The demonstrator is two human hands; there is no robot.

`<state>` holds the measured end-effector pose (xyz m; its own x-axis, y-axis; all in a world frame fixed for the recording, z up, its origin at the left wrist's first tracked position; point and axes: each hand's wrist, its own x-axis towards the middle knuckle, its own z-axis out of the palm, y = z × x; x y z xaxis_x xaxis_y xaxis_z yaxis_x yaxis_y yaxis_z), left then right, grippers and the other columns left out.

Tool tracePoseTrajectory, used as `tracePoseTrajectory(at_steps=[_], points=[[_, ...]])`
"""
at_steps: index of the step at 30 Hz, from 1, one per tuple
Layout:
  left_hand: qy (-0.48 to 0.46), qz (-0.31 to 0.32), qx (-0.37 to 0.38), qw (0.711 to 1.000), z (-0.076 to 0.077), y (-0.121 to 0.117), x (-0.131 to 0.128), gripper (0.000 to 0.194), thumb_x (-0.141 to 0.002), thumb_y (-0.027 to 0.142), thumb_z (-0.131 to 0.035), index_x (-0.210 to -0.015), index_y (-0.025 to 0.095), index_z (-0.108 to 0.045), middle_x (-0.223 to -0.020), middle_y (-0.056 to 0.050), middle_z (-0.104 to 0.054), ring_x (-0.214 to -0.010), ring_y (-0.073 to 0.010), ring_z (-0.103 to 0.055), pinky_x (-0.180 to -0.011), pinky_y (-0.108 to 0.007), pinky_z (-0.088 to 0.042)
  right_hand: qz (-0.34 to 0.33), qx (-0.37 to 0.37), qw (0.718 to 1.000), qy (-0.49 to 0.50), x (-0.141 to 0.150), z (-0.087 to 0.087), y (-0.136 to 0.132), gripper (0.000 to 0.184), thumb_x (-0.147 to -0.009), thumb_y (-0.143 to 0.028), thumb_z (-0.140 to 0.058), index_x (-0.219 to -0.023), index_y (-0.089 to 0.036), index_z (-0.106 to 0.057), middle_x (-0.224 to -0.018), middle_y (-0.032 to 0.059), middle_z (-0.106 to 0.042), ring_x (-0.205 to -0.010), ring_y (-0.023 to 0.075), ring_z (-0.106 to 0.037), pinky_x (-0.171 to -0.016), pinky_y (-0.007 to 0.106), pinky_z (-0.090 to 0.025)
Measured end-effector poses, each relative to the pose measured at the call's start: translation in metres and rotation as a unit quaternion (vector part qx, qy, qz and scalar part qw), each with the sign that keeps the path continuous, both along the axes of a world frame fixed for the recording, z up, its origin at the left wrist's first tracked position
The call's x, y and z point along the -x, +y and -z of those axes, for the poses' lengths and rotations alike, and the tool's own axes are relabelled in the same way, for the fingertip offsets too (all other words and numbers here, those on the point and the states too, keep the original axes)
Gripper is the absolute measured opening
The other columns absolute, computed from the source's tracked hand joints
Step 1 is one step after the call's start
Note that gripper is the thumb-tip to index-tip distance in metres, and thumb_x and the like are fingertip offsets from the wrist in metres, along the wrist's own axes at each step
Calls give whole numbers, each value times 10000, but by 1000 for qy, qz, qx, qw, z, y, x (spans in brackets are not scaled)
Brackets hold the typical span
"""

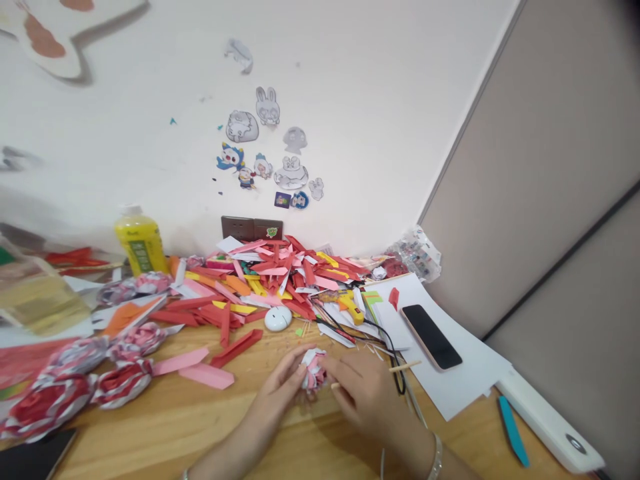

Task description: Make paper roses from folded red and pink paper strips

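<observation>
"Bracelet [437, 457] is lying nearest; beyond it?"

"My left hand [284, 385] is holding the pink-and-white folded-paper piece [315, 371] over the tabletop [170, 430], fingers partly curled; my right hand [365, 390] is gripping a wooden stick [406, 367], fingers bent, tips seemingly touching the paper."

"Technique?"

"I'm judging light pressure best: left fingers supporting the folds, right hand guiding the stick without snagging them. Loose paper strips [293, 272] are lying beyond."

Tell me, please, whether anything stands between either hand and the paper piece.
Nothing visible does: the left hand holds the paper piece, and the right hand, gripping a stick, reaches its right side.
</observation>
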<state>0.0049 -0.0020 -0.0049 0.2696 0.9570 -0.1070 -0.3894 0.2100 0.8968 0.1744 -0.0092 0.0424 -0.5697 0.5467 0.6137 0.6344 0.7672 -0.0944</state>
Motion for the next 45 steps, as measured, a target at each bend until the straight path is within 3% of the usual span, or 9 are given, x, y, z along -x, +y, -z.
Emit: tracePoseTrajectory(at_steps=[8,19,28,31,35,45], points=[[24,-21,-27,999,1,3,-1,470,-681,499,-674,-1060,234,-590,-1136,-52,-632,-1098,-250,-536,-893,-329,-446,-9,-34,999,-10,0,2,2,284,-824,-119,-380,-1028,-142,-575,-705,58,-632,-623,176,-548,-543,271,-386],[93,-16,-70,993,-6,0,-1,491,-664,537,-665,-1029,216,-603,-951,-34,-662,-914,-223,-575,-646,-249,-466,-15,-23,999,-27,1,5,3,277,-798,-99,-394,-1006,-133,-574,-741,65,-649,-632,182,-561,-538,279,-398],[58,-21,-42,997,-7,-2,-2,467,-654,530,-680,-995,219,-607,-985,-27,-668,-945,-210,-573,-743,-262,-469,-10,-87,995,-46,-4,7,4,285,-844,-144,-360,-1053,-128,-554,-673,55,-613,-577,181,-524,-509,288,-362],[52,-27,-37,998,-7,-2,-3,457,-658,517,-684,-991,214,-606,-998,-30,-669,-958,-209,-574,-777,-268,-465,-17,-83,995,-45,-3,7,5,284,-834,-137,-360,-1032,-126,-564,-664,56,-611,-576,177,-522,-510,283,-372],[71,-36,-37,996,-8,-1,-3,465,-659,524,-677,-991,205,-613,-983,-43,-679,-933,-217,-586,-700,-258,-475,-34,-66,996,-52,-2,9,7,307,-821,-114,-366,-1065,-111,-552,-677,63,-622,-588,178,-534,-523,283,-398],[102,-33,-20,994,-5,1,0,592,-628,535,-693,-1107,195,-620,-925,-50,-701,-920,-240,-593,-632,-252,-472,-29,36,999,-29,-4,9,6,278,-788,-105,-430,-1027,-154,-563,-780,64,-664,-656,184,-584,-579,283,-428]])
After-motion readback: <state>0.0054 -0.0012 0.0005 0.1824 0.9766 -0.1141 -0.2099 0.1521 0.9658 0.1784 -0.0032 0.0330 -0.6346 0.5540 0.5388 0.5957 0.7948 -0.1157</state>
